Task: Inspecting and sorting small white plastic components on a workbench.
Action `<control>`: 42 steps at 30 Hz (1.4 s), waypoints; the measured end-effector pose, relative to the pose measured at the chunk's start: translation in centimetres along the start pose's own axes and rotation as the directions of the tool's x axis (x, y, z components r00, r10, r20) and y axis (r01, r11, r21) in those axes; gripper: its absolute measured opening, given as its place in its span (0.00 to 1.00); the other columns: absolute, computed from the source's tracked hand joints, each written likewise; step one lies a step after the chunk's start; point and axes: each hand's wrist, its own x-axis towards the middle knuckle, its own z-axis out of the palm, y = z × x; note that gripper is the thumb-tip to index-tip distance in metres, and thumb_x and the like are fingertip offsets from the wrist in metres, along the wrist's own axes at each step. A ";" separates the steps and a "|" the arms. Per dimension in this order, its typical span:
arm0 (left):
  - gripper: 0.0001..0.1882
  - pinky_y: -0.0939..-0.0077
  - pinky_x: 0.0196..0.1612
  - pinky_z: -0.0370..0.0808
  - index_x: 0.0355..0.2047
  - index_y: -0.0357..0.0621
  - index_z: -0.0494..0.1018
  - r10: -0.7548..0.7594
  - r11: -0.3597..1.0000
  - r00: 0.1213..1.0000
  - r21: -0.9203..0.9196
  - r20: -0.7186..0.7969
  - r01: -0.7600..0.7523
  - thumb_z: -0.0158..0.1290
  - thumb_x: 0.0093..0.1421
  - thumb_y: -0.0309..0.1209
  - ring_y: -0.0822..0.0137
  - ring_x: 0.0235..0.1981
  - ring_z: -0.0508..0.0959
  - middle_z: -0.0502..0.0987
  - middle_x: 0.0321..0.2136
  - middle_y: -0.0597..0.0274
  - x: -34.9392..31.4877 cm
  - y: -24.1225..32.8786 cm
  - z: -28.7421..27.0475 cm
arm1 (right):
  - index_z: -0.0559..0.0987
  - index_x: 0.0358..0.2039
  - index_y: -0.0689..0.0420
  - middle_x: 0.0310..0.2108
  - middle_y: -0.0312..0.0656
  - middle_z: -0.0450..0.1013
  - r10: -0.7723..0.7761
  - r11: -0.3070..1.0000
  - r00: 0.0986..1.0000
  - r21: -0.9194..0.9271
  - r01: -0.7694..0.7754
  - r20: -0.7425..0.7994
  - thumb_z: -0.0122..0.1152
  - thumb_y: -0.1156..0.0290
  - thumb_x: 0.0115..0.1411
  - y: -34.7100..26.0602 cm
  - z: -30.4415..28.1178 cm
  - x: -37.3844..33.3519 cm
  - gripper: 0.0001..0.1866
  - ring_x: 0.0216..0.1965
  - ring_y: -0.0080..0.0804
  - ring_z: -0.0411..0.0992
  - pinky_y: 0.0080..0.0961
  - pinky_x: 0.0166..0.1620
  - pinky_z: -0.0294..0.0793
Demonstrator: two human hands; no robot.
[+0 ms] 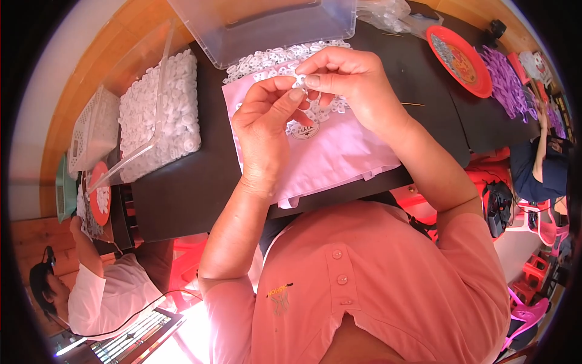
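Observation:
My left hand (270, 124) and my right hand (357, 82) meet over a pink cloth bag (345, 151) on the dark table. The fingers of both are pinched on a small white plastic piece (299, 80) with a dark spot or hole. My fingers hide part of it, and its exact kind is too small to tell. Similar small white pieces (260, 62) lie in a loose heap on the far part of the bag. Some more show under and between my hands.
A clear plastic bin (267, 30) stands behind the heap. To the left, a clear box holds many white pieces (160, 112), near a white basket (94, 130). A red plate (482, 79) and purple strips (506, 85) lie at far right. Other people sit on both sides.

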 end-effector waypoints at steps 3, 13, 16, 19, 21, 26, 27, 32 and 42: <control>0.13 0.74 0.32 0.77 0.45 0.32 0.71 0.052 0.998 0.998 -0.048 0.039 -0.050 0.56 0.59 0.19 0.66 0.33 0.78 0.77 0.34 0.56 0.0 -0.1 0.2 | 0.80 0.38 0.62 0.30 0.36 0.77 0.059 0.996 0.997 0.061 -0.062 0.044 0.61 0.77 0.59 -0.3 -0.5 0.0 0.06 0.27 0.18 0.72 0.16 0.30 0.71; 0.17 0.79 0.34 0.79 0.44 0.33 0.73 0.057 0.996 0.989 0.056 0.137 -0.065 0.62 0.53 0.17 0.70 0.33 0.80 0.79 0.30 0.57 -0.3 0.6 0.3 | 0.76 0.42 0.63 0.25 0.34 0.74 0.069 0.991 0.974 0.094 -0.091 0.214 0.62 0.76 0.58 -1.3 -1.5 0.1 0.12 0.26 0.18 0.71 0.16 0.28 0.68; 0.16 0.80 0.35 0.78 0.42 0.33 0.73 0.101 0.987 0.983 0.106 0.151 -0.117 0.62 0.53 0.18 0.72 0.32 0.79 0.79 0.29 0.59 -0.4 0.3 0.1 | 0.77 0.39 0.62 0.23 0.33 0.73 0.100 0.993 0.976 0.046 -0.111 0.193 0.61 0.74 0.59 -1.6 -1.3 0.0 0.09 0.25 0.18 0.70 0.16 0.28 0.67; 0.14 0.81 0.36 0.78 0.41 0.33 0.74 0.125 0.977 0.983 0.158 0.131 -0.145 0.62 0.54 0.18 0.73 0.32 0.78 0.79 0.30 0.59 -0.3 -0.1 -0.2 | 0.79 0.34 0.62 0.21 0.34 0.74 0.154 0.986 0.969 0.036 -0.164 0.192 0.65 0.69 0.58 -1.3 -1.7 0.1 0.09 0.23 0.18 0.71 0.15 0.26 0.68; 0.14 0.82 0.35 0.77 0.41 0.33 0.74 0.132 0.977 0.982 0.150 0.134 -0.152 0.62 0.54 0.18 0.74 0.32 0.78 0.79 0.30 0.60 -0.4 0.0 -0.1 | 0.80 0.31 0.61 0.20 0.34 0.73 0.177 0.984 0.958 -0.011 -0.179 0.224 0.65 0.68 0.58 -1.3 -1.8 0.2 0.09 0.22 0.17 0.70 0.15 0.26 0.68; 0.14 0.81 0.34 0.77 0.41 0.32 0.75 0.159 0.978 0.979 0.119 0.124 -0.174 0.62 0.54 0.17 0.74 0.31 0.77 0.79 0.30 0.60 -0.4 -0.2 0.1 | 0.80 0.26 0.60 0.18 0.34 0.72 0.168 0.986 0.956 -0.033 -0.165 0.239 0.65 0.64 0.59 -1.0 -1.8 0.2 0.12 0.21 0.17 0.70 0.15 0.24 0.67; 0.14 0.81 0.33 0.77 0.41 0.32 0.75 0.158 0.978 0.981 0.122 0.114 -0.172 0.62 0.54 0.17 0.74 0.30 0.77 0.79 0.30 0.60 -0.4 -0.1 0.1 | 0.80 0.26 0.60 0.18 0.34 0.72 0.157 0.988 0.960 -0.036 -0.153 0.231 0.65 0.65 0.59 -1.0 -1.8 0.1 0.12 0.20 0.17 0.70 0.15 0.24 0.67; 0.13 0.81 0.30 0.77 0.41 0.32 0.75 0.108 0.990 0.988 0.079 0.113 -0.117 0.60 0.55 0.16 0.74 0.29 0.77 0.80 0.29 0.58 -0.3 0.1 -0.3 | 0.78 0.28 0.60 0.21 0.32 0.71 0.180 0.983 0.954 -0.090 -0.163 0.241 0.60 0.67 0.62 -1.2 -1.7 0.0 0.10 0.23 0.19 0.70 0.17 0.27 0.66; 0.15 0.82 0.34 0.76 0.41 0.33 0.75 0.112 0.985 0.986 0.117 0.122 -0.126 0.62 0.52 0.16 0.76 0.32 0.75 0.77 0.30 0.63 -0.2 0.0 0.0 | 0.79 0.28 0.60 0.19 0.32 0.71 0.206 0.979 0.944 -0.068 -0.195 0.258 0.59 0.66 0.62 -0.7 -1.9 0.2 0.11 0.22 0.18 0.70 0.17 0.26 0.66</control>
